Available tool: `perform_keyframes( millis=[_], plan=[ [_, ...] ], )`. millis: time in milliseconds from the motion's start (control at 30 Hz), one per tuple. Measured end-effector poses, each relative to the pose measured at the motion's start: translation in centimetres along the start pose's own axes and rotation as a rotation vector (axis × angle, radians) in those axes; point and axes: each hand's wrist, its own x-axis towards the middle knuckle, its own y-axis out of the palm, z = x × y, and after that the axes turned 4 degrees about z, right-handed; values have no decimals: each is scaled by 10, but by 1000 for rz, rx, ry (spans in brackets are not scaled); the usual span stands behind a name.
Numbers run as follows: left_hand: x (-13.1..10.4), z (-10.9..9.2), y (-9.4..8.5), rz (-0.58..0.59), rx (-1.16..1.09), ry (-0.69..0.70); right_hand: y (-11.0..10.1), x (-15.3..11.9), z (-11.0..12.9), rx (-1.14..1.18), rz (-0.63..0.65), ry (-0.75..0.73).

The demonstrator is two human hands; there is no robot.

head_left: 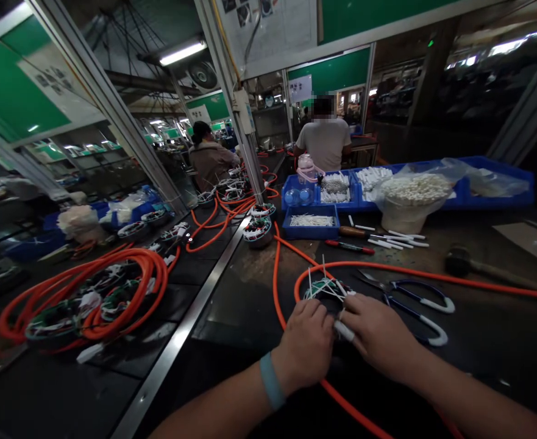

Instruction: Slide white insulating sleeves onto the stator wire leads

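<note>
One wired ring (pixel 325 289) on the bench (pixel 245 305): positioned directly forward of left hand (pixel 308 341) and right hand (pixel 380 332), fingers clamped at its near edge. Adjacent right: one pair of scissors (pixel 386 297).

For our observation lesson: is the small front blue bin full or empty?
The bin is not empty: thin white strips lie across it; depth cannot be told.

Wide teal wristband (pixel 272 382) on left side, bare forearms (pixel 469 383), bare hands (pixel 309 341)
</note>
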Motion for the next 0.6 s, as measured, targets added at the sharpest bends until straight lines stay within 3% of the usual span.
perform_keyframes(
  millis=[100,233,467,600],
  plan=[
    [-1,-4,5,-59,-20,-35,10,-3,6,-47,-47,-8],
    [-3,-9,10,-123,-66,-68,12,9,5,-42,-65,96],
    [-4,-16,6,-91,-140,-111,4,36,-2,-180,206,106],
    [-3,-15,12,-180,-229,-133,7,36,2,-143,176,132]
  ],
)
